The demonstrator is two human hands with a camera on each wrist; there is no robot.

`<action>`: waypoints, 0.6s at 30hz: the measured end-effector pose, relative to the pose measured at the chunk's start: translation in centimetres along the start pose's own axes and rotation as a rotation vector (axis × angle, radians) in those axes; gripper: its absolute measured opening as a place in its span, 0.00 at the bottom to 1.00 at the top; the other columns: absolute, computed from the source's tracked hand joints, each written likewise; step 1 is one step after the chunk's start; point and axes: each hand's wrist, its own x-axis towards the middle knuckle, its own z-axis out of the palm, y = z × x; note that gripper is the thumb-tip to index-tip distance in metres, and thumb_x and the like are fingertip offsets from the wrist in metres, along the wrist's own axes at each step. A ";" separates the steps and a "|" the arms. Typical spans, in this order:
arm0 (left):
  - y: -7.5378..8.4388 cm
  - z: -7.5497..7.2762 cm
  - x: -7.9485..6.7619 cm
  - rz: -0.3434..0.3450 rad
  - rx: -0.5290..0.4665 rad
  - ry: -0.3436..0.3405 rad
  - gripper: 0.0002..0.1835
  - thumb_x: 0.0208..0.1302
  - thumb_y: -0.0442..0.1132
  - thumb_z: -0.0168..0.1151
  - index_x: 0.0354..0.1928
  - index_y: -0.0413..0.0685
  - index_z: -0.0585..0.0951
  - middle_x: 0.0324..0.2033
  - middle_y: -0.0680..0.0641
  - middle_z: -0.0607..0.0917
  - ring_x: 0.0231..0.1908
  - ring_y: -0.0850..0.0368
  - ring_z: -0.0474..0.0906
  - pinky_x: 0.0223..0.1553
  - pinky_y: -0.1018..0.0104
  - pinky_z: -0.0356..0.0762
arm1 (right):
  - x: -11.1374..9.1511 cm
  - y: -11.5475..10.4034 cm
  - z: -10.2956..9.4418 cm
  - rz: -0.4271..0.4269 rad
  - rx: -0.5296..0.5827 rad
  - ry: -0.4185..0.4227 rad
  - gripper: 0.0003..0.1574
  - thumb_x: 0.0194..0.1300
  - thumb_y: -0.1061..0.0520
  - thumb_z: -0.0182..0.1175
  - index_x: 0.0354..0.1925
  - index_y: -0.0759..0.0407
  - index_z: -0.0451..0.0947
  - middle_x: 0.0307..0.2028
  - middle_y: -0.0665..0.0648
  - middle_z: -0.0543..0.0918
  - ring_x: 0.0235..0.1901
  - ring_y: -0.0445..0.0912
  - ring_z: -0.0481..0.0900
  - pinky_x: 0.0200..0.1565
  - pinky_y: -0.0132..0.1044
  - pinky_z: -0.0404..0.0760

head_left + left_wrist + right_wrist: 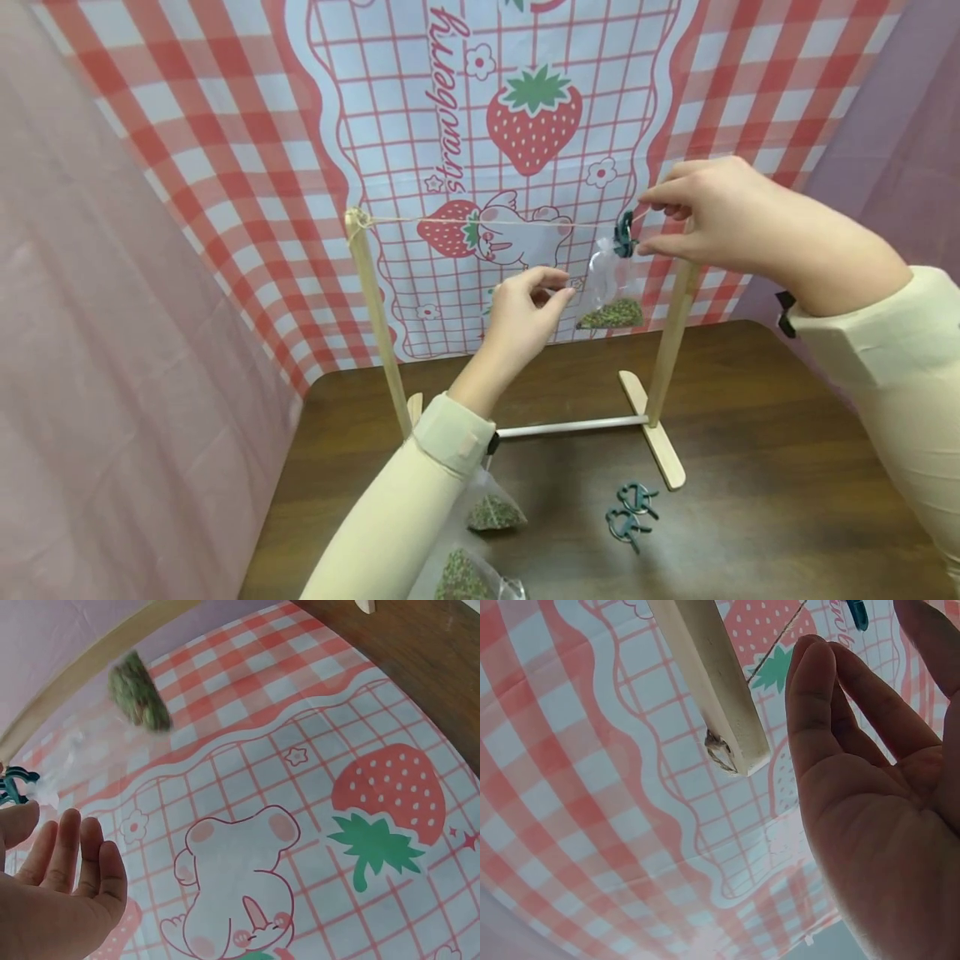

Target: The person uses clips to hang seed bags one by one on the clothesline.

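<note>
A sheer pouch of dried green herbs [611,315] hangs from the string [480,222] by a dark green clip [623,233]. My right hand [720,212] is just right of the clip, thumb and fingers parted, fingertips right beside it. In the right wrist view the clip [859,613] shows beyond the gap between thumb and bent fingers. Left of the pouch, my left hand [528,304] is raised with loosely bent fingers and nothing in them. The left wrist view shows the pouch [139,694] blurred, above the left hand [64,892].
The string runs between two wooden posts [378,325], joined low down by a white bar [573,427]. Two more green clips [628,525] lie on the brown table [750,467]. Near the left sleeve are two other herb pouches [495,512]. A strawberry-print cloth [480,100] hangs behind.
</note>
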 end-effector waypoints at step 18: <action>-0.5 -3.5 -5.4 0.080 0.125 0.004 0.10 0.66 0.34 0.70 0.48 0.41 0.86 0.42 0.48 0.88 0.40 0.57 0.82 0.42 0.66 0.79 | -5.4 -0.8 2.3 -0.156 0.078 0.347 0.36 0.69 0.32 0.60 0.46 0.64 0.87 0.36 0.54 0.84 0.32 0.42 0.78 0.28 0.28 0.72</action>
